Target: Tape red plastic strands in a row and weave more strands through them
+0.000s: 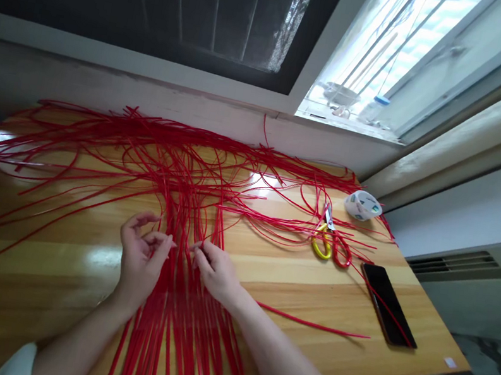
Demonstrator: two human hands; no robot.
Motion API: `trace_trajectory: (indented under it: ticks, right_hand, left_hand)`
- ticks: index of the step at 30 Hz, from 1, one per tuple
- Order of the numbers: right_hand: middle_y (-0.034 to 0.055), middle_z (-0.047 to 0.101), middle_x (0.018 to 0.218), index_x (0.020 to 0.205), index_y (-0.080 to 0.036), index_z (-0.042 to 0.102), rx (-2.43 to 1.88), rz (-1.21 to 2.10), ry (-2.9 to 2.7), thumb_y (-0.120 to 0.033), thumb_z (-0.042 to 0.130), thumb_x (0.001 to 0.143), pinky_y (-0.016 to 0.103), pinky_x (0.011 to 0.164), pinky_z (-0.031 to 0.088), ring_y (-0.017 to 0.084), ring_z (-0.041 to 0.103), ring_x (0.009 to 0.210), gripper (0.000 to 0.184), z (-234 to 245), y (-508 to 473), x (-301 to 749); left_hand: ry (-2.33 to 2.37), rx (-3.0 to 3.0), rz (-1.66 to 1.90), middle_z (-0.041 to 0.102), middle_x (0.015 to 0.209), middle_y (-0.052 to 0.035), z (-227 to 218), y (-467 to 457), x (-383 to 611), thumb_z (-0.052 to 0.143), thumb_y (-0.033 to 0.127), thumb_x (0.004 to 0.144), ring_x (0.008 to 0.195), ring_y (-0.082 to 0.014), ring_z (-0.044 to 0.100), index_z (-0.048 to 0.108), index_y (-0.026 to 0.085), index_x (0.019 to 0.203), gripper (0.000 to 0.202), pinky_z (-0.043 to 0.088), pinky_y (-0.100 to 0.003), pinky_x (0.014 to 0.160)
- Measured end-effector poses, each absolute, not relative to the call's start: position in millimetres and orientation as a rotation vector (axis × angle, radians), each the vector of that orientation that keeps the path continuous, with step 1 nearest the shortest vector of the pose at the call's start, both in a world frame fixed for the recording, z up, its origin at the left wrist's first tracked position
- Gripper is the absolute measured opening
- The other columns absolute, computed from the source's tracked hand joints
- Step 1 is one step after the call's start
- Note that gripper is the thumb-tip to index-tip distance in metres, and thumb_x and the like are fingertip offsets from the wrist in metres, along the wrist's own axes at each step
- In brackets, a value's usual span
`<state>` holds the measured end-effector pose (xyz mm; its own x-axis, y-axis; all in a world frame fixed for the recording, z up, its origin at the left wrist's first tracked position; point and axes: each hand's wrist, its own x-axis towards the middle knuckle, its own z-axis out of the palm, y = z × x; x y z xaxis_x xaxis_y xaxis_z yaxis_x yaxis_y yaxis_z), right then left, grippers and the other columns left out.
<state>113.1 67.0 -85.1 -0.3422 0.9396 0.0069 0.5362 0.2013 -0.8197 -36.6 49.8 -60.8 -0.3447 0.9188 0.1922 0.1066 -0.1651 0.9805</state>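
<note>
Long, thin red strips [186,343] run from the near table edge up the middle of the wooden table [309,293], with crossing strips between them around my hands. My left hand [143,253] is on the left side of this bundle, thumb and forefinger pinched together at a red strip, the other fingers loosely curled. Just across from it, my right hand [216,269] pinches a red strip between thumb and fingertips. A short gap separates the two hands. Exactly which strip each hand grips is hard to make out among the many strands.
A tangled heap of red strips [158,134] spreads along the back of the table. To the right lie scissors [330,242] with yellow and red handles, a white tape roll [363,205] and a black phone [389,305] with a strip across it. A window [363,59] stands behind.
</note>
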Motion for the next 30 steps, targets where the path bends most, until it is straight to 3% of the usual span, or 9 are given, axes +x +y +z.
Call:
trace_trajectory:
  ticks: [4,7,11,21,25,30]
  right_hand:
    - [-0.0009,0.06,0.071,0.099,-0.02,0.054,-1.366,1.109,-1.875,-0.026,0.04,0.089,0.022,0.063,0.04,0.013,0.056,0.067,0.018,-84.7,68.3,116.5]
    - [-0.0016,0.06,0.069,0.103,-0.021,0.051,-1.421,1.1,-1.837,-0.026,0.041,0.087,0.023,0.062,0.04,0.013,0.056,0.066,0.019,-88.4,68.7,116.4]
    - [-0.0012,0.06,0.071,0.102,-0.022,0.051,-1.462,1.087,-1.82,-0.025,0.041,0.086,0.023,0.061,0.039,0.013,0.055,0.065,0.019,-90.5,69.6,116.1]
    - [-0.0018,0.058,0.07,0.102,-0.021,0.054,-1.441,1.046,-1.881,-0.025,0.044,0.085,0.022,0.06,0.037,0.012,0.053,0.063,0.021,-86.3,67.7,116.2]
    - [-0.0009,0.06,0.073,0.1,-0.021,0.057,-1.433,1.035,-1.927,-0.025,0.045,0.084,0.021,0.06,0.036,0.012,0.054,0.066,0.02,-85.7,68.2,115.4]
    - [-0.0023,0.056,0.064,0.094,-0.02,0.06,-1.466,0.989,-1.997,-0.029,0.047,0.084,0.021,0.053,0.032,0.01,0.048,0.056,0.019,-85.1,67.6,113.9]
  left_hand:
    - [1.667,1.823,1.093,0.053,0.075,0.0,-74.6,54.8,-42.4,0.053,0.023,0.076,0.07,-0.014,0.052,0.053,0.02,0.08,0.005,0.043,-0.028,0.065]
    - [1.668,2.122,0.648,0.055,0.072,-0.0026,-76.6,55.2,-39.5,0.052,0.024,0.075,0.075,-0.0184,0.052,0.056,0.019,0.067,0.01,0.041,-0.032,0.071]
    - [1.777,2.159,0.439,0.057,0.072,-0.0037,-76.3,53.8,-32.3,0.054,0.027,0.072,0.075,-0.0203,0.052,0.06,0.019,0.066,0.011,0.039,-0.034,0.072]
    - [1.741,1.817,0.654,0.055,0.067,-0.0008,-85.5,57.6,-30.0,0.054,0.025,0.064,0.066,-0.016,0.05,0.056,0.019,0.062,0.007,0.04,-0.03,0.067]
    - [1.594,1.564,0.884,0.053,0.069,0.0006,-89.2,59.7,-31.8,0.054,0.024,0.061,0.061,-0.0139,0.049,0.058,0.019,0.072,0.013,0.041,-0.027,0.061]
    - [1.565,1.372,1.175,0.056,0.083,-0.0019,-95.6,67.4,-38.5,0.054,0.024,0.063,0.074,-0.0155,0.052,0.053,0.019,0.09,0.027,0.044,-0.031,0.073]
